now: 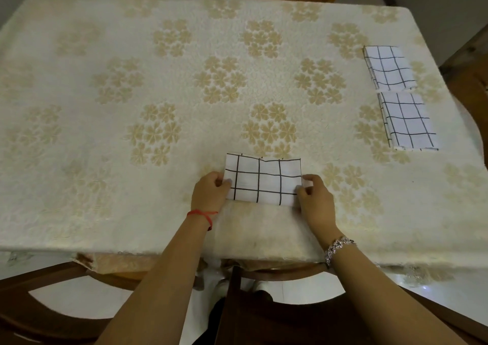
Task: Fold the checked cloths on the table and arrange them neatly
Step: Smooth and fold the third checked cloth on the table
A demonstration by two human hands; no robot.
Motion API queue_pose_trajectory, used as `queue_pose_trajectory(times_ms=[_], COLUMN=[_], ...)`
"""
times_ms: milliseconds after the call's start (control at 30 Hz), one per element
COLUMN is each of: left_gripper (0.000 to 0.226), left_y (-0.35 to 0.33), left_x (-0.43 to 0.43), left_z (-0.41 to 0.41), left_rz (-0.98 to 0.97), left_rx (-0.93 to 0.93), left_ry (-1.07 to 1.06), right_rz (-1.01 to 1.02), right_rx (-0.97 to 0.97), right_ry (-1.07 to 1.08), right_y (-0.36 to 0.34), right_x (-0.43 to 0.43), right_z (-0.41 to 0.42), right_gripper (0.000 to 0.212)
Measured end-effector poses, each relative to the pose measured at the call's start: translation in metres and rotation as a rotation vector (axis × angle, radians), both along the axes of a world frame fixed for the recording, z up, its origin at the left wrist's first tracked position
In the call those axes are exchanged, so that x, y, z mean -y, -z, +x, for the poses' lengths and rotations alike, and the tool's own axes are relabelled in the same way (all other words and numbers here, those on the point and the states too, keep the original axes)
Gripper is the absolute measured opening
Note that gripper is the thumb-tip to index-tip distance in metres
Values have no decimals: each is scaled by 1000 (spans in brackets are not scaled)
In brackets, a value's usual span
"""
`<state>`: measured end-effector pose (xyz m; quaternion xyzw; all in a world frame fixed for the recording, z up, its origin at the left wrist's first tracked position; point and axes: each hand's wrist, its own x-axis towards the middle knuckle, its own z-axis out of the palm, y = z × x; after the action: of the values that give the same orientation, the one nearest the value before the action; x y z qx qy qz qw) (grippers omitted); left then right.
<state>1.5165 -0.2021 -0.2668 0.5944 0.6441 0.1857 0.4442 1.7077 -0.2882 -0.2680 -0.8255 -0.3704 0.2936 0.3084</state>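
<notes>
Checked cloth point(262, 179), folded, is lying near the table point(105, 133) edge; left hand point(210, 191) and right hand point(315, 200) are pinching its side edges.

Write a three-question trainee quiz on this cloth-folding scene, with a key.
1. True or false: the left hand and the right hand both grip the cloth at the front of the table.
2. Multiple choice: how many folded cloths lie set aside on the right? A one, B two, C four.
3. Fill in: the red string is on the ___ wrist.
Key: 1 true; 2 B; 3 left.
</notes>
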Motion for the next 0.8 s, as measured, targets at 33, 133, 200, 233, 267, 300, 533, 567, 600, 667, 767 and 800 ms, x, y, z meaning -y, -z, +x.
queue_pose_trajectory(times_ms=[33,133,200,233,267,300,533,567,600,667,767,800], left_gripper=[12,22,31,31,27,22,17,17,17,15,24,31], left_y=[1,4,5,5,5,5,6,7,8,7,3,2], left_x=[-1,-2,-2,-2,-1,-1,-3,-3,-3,-2,1,2], left_z=[2,5,7,8,8,8,9,9,8,8,10,11], left_rz=[0,12,24,26,30,30,53,55,61,75,185,267], left_rx=[-32,-106,-147,-162,-173,-177,-177,-179,-184,-190,-242,-275], left_ry=[-2,4,5,8,11,11,10,17,24,31,11,10], right_rz=[-3,12,-3,-20,-35,-44,-67,-72,-79,-90,-27,34], right_rx=[18,111,166,189,210,229,314,329,344,363,400,438], right_ry=[-4,-70,-124,-143,-158,-167,-162,-162,-163,-167,-146,-144], right_y=[-1,-1,0,1,3,4,8,9,10,12,10,8], right_x=[-1,-3,-5,-6,-6,-6,-5,-6,-6,-6,-6,-5], right_z=[-1,-2,-2,-1,-1,-1,0,0,1,2,1,0], right_gripper=[33,40,41,41,39,38,39,39,40,40,42,40])
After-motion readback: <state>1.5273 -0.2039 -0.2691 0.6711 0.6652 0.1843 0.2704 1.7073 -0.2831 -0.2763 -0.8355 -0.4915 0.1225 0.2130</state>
